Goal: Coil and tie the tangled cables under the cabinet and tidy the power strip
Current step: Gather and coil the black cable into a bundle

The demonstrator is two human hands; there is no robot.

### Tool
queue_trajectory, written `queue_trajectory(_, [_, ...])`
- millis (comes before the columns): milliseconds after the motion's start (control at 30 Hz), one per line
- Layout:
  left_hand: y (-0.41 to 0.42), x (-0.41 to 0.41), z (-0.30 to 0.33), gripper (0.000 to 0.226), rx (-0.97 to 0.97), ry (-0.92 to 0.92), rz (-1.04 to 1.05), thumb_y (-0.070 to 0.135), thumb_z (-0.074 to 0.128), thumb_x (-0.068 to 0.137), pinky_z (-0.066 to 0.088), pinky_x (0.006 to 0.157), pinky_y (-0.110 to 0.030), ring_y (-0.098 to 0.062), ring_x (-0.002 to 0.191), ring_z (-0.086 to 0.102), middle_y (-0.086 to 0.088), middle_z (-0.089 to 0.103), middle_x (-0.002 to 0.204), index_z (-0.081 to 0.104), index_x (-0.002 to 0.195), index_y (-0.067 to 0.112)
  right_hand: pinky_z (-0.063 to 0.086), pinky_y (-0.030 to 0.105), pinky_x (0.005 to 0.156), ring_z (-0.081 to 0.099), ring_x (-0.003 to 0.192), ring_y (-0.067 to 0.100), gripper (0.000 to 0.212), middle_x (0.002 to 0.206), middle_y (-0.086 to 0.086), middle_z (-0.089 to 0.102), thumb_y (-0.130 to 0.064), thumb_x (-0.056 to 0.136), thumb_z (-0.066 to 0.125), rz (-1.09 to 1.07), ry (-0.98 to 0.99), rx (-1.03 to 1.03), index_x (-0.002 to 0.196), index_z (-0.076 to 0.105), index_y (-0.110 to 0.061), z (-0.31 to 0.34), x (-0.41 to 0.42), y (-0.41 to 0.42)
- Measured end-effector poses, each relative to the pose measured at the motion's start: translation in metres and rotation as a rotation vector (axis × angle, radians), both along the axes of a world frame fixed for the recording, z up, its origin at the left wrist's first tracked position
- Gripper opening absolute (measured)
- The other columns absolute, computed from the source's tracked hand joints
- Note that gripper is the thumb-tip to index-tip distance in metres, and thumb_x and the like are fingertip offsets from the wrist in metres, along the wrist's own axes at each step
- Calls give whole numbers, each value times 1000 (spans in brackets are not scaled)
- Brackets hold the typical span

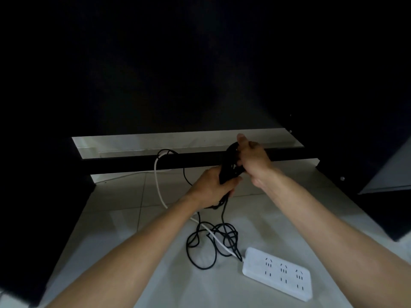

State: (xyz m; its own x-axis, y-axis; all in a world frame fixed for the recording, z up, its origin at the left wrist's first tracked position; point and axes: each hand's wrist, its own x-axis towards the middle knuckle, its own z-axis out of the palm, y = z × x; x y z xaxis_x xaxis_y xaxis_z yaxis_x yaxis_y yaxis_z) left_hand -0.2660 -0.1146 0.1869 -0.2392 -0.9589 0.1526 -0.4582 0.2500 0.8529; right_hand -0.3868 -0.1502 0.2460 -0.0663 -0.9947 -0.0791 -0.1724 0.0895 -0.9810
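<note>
Both hands on the black cable bundle, held above the floor

Left hand grip curled round the lower end of the black cable; right hand fingers closed on the top loops; loose slack lies tangled on the floor beside the white power strip; white cord runs back under the cabinet.

Bare tiled floor lies open left of the loose black cable. The power strip and white cord block the right, and the dark crossbar bars the back.
</note>
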Motion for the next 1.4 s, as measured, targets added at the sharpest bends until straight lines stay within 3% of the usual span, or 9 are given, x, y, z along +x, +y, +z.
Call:
queue_trajectory(67, [-1,0,0,32,55,-46,-41,41,53,95,53,69,-29,-14,67,66,-1,71,73,64,81,14,54,35,79,60,74,20,37,76,3,61,-49,101,45,3,-61,52,86,58,-18,-2,-5,0])
queue_trajectory(200, [-2,5,0,33,149,19,-46,39,46,99,55,79,-41,-19,69,69,1,67,69,60,88,12,52,42,90,63,110,26,32,109,10,71,-47,100,49,132,-316,174,102,63,-18,4,-14,3])
queue_trajectory(367, [3,1,3,21,114,165,31,35,43,102,55,73,-38,-15,62,65,0,62,72,55,104,17,50,36,88,66,101,22,59,98,2,76,-67,83,59,340,-136,142,109,71,-16,-11,-21,7])
queue_trajectory(500, [7,-6,4,17,78,113,-33,31,44,101,55,63,-26,-11,63,66,-1,63,75,57,105,20,51,31,53,69,84,25,38,103,13,75,-44,89,67,419,-111,168,103,73,-10,-24,-10,17])
queue_trajectory(767, [3,1,4,26,267,158,-56,33,68,86,54,76,-31,-16,80,71,-6,75,87,71,99,11,55,51,93,72,101,31,20,76,8,74,-28,97,62,298,-378,136,89,64,-9,-22,-3,16])
queue_trajectory(867, [4,-3,3,24,319,213,-63,26,66,88,57,83,-42,-27,87,73,-12,73,86,67,100,5,59,42,73,70,78,28,20,62,5,60,-24,96,63,272,-494,150,82,62,-9,-22,1,19])
queue_trajectory(1067, [6,-2,3,17,470,406,-109,30,64,88,46,60,-25,-15,71,69,0,67,83,64,99,18,46,36,61,48,49,16,25,55,0,49,-27,96,63,191,-560,128,76,57,-13,-16,5,11])
queue_trajectory(1200, [2,3,0,40,518,300,-192,45,63,83,49,85,-35,-24,85,66,-8,74,88,61,112,18,51,37,64,46,45,15,24,53,0,46,-24,97,61,150,-596,136,77,56,-12,-21,1,9])
queue_trajectory(1400, [11,17,-14,70,643,136,-170,83,33,77,36,104,-41,-22,89,67,1,62,64,68,93,23,45,29,51,40,43,11,24,50,-4,43,-30,95,64,184,-499,115,80,60,-12,-13,-18,2])
